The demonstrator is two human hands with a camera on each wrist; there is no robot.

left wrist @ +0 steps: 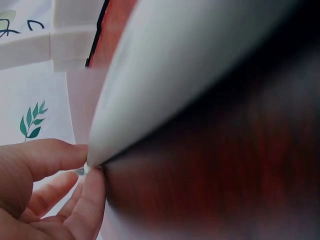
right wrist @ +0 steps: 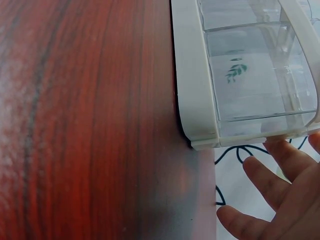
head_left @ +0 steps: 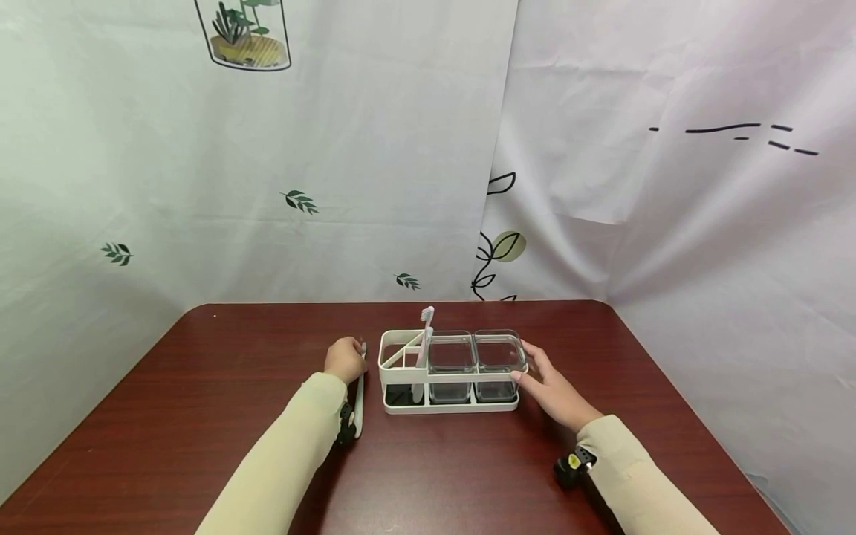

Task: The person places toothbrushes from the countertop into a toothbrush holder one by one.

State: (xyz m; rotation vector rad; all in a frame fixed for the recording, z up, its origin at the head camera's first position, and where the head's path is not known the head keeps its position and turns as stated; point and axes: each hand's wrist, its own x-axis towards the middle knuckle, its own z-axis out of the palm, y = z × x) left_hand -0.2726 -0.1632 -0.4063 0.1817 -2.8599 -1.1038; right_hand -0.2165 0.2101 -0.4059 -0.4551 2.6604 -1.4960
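Observation:
A white two-tier holder stands on the table, with two clear square cups in it and one toothbrush leaning upright in its left part. To its left, my left hand pinches the far end of a slim white toothbrush between thumb and fingertips. That toothbrush fills the left wrist view as a blurred pale shape above the tabletop. My right hand is at the holder's right end, thumb by the front rim and fingers along the side. The right wrist view shows these fingers spread, fairly straight, one fingertip touching the rim.
The dark red-brown table has rounded far corners. A white printed cloth hangs behind it and along its sides. Black wrist cameras sit at both sleeve cuffs, low over the tabletop.

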